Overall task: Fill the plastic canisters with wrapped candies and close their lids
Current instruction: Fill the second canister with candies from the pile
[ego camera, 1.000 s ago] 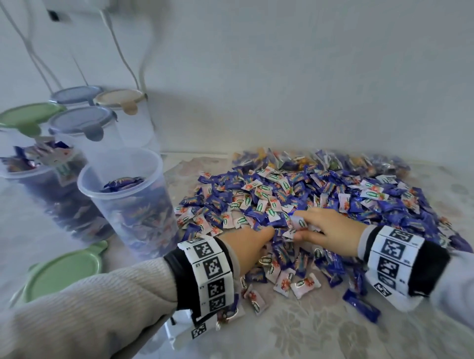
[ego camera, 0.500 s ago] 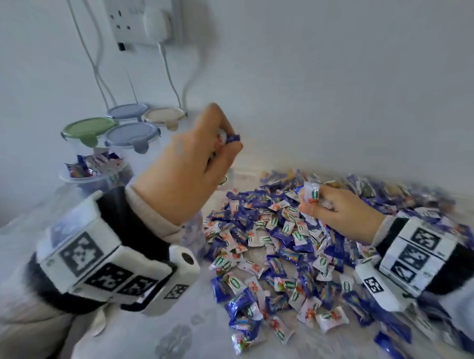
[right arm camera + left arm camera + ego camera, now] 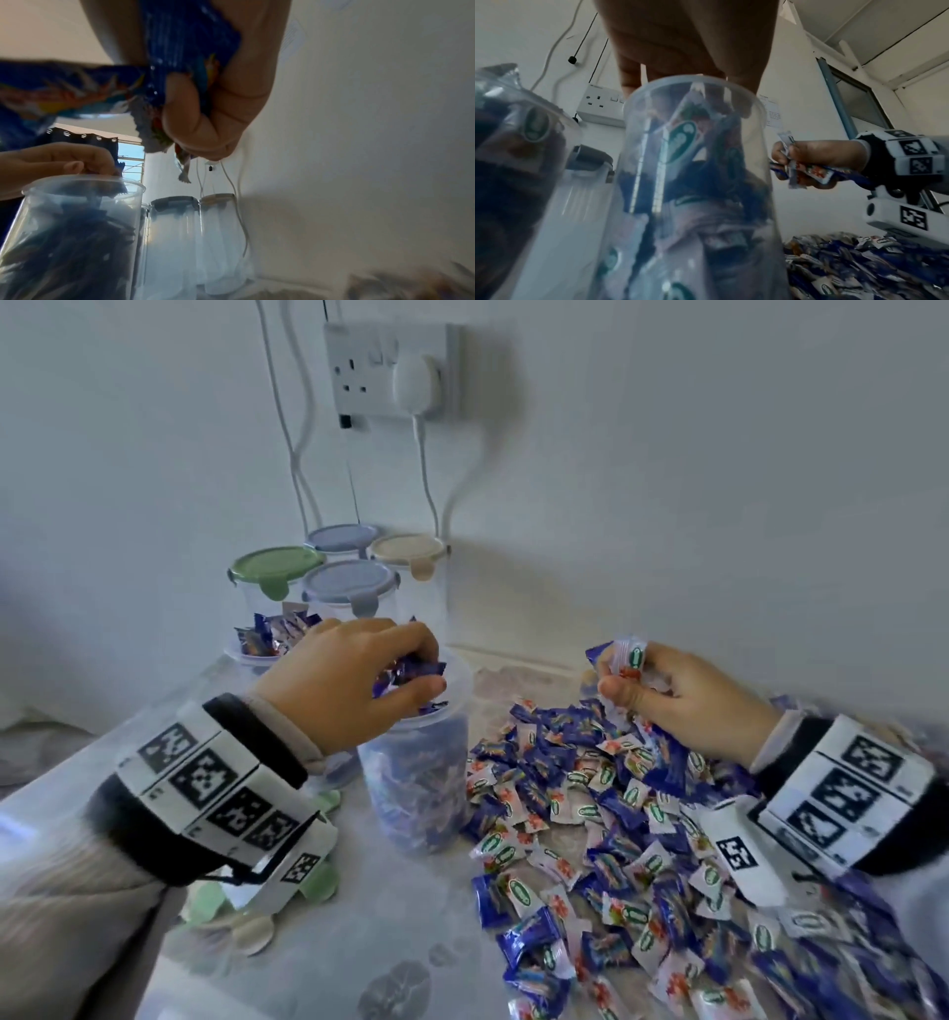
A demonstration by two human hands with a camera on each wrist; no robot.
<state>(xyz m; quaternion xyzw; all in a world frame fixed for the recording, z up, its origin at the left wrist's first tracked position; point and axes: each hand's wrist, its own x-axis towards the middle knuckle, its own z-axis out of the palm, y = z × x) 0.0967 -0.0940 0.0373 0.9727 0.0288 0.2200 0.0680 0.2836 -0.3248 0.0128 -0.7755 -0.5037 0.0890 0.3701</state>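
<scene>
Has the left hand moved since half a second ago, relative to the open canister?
Yes. The left hand, gripping candies, has come down from above the lidded canisters to the mouth of the open canister.

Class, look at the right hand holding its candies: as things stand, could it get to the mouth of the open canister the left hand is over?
Probably not yet: the left hand hangs over the open canister mouth with its own candies, so the right hand would likely have to wait.

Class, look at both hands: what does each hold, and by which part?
The left hand holds blue-wrapped candies in its fingertips over the open canister. The right hand grips a bunch of wrapped candies by their middles, ends sticking out.
</scene>
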